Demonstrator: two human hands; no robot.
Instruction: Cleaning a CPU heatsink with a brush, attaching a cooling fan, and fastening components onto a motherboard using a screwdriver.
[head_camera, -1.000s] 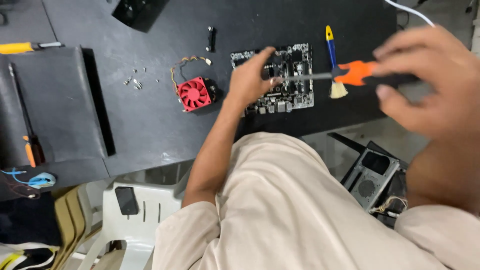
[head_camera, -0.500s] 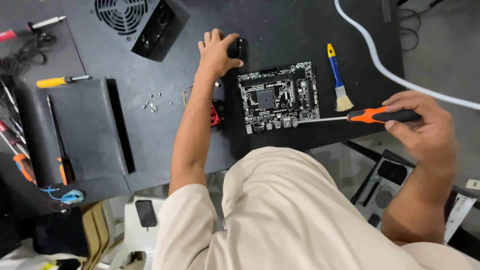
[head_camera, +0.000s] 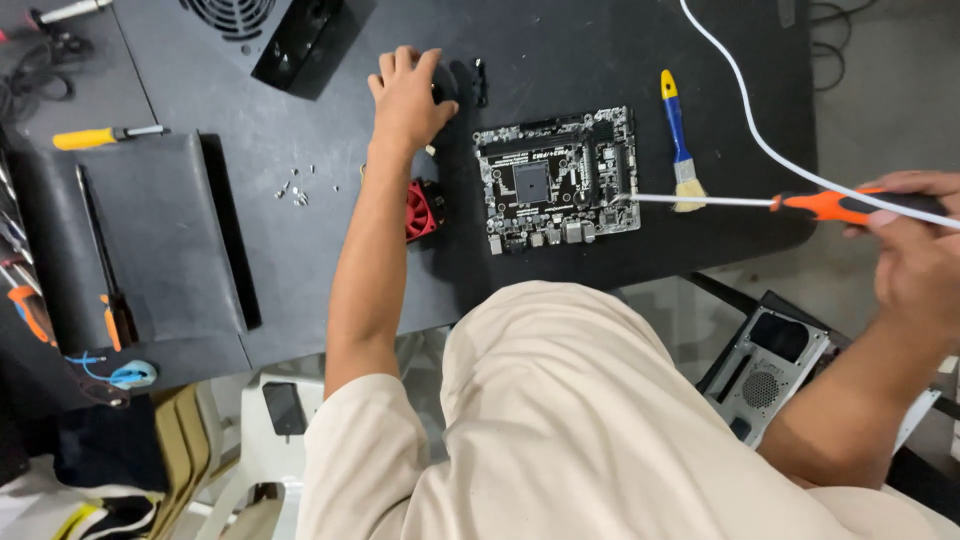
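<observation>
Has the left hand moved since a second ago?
Yes. The left hand left the motherboard and now rests on a small black object up-left of it.

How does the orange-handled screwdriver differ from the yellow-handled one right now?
The orange-handled screwdriver is held in the right hand, off the table edge, its tip at the circuit board. The yellow-handled screwdriver lies loose on the table's far left, untouched, and looks shorter. Both lie roughly crosswise in view.
</observation>
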